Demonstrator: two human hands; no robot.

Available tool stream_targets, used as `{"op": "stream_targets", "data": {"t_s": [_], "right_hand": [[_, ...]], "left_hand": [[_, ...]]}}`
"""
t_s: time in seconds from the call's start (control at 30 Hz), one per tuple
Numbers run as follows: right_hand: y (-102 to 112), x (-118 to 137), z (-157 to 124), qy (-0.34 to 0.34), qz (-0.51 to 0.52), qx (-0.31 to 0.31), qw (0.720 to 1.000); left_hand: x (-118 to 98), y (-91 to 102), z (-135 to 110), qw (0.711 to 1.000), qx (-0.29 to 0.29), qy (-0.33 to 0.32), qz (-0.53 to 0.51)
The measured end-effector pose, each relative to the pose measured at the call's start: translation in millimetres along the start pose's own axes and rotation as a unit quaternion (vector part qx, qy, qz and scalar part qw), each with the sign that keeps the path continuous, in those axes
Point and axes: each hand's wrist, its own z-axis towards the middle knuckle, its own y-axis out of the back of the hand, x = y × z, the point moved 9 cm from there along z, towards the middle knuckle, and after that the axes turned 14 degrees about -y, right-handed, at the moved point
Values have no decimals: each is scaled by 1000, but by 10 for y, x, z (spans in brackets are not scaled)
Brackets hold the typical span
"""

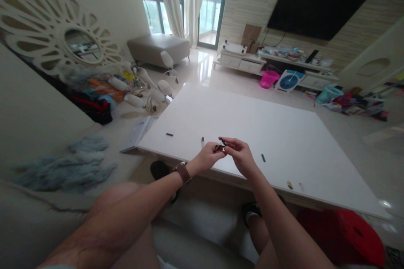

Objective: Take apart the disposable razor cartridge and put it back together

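A dark strip (169, 134) lies left on the table (240, 117), another strip (263, 158) right. Between them, above the near edge, the left hand (208, 157) and right hand (239, 155) hold a black-and-white piece (222, 143) in a narrow fingertip grip.

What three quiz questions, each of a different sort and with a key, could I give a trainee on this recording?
1. Open question: on which side does the person wear the brown-strapped watch, their own left or right?

2. True or false: the pink basket stands on the floor, off the white table.

3. Multiple choice: where is the small black-and-white item?
A) Lying on the white table
B) Inside the pink basket
C) At the fingertips of both the left grip and the right grip

Key: 1. Left. 2. True. 3. C.
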Motion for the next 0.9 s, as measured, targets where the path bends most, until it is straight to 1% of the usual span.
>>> {"op": "stream_targets", "data": {"t_s": [0.9], "right_hand": [[3,-11,-1,-16,-6,-12,1000]], "left_hand": [[17,-11,-6,1000,6,19,-2]]}}
